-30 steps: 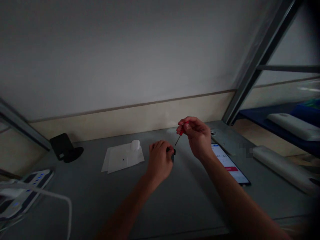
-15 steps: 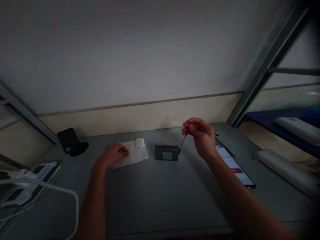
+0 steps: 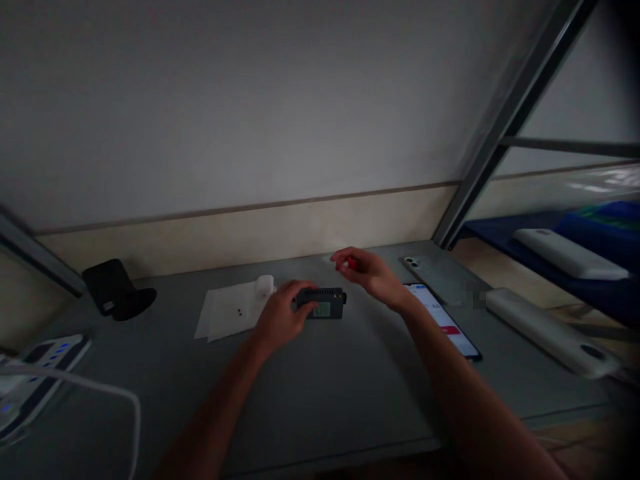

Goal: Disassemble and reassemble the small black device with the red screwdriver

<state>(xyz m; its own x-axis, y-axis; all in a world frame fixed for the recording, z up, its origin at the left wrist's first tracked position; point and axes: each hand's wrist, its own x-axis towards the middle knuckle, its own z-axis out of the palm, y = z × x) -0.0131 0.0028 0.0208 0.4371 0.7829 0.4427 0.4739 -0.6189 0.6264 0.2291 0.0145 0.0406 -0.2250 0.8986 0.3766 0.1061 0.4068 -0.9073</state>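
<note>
A small dark box-shaped device (image 3: 333, 305) with a vent row and a pale label stands on the grey desk. My left hand (image 3: 283, 312) grips its left end, thumb across the front and fingers over the top. Up and to the right, my right hand (image 3: 369, 273) is closed around the red handle of a screwdriver (image 3: 353, 263); its shaft does not show clearly now. Left of the device lies a white tissue (image 3: 225, 310) with a few tiny dark bits, probably screws, on it. A white earbud-style case (image 3: 264, 285) sits at the tissue's right edge.
A lit phone (image 3: 445, 323) lies to the right, beside another phone (image 3: 430, 277) with its cameras up. Beyond is a long grey-white case (image 3: 550, 332). At left are a black stand (image 3: 115, 290) and a power strip (image 3: 43, 380) with a white cable (image 3: 100, 387).
My left hand has left the tissue and taken hold of the device's left end. The screwdriver in my right hand has turned, its shaft no longer plainly visible. The view has shifted right.
</note>
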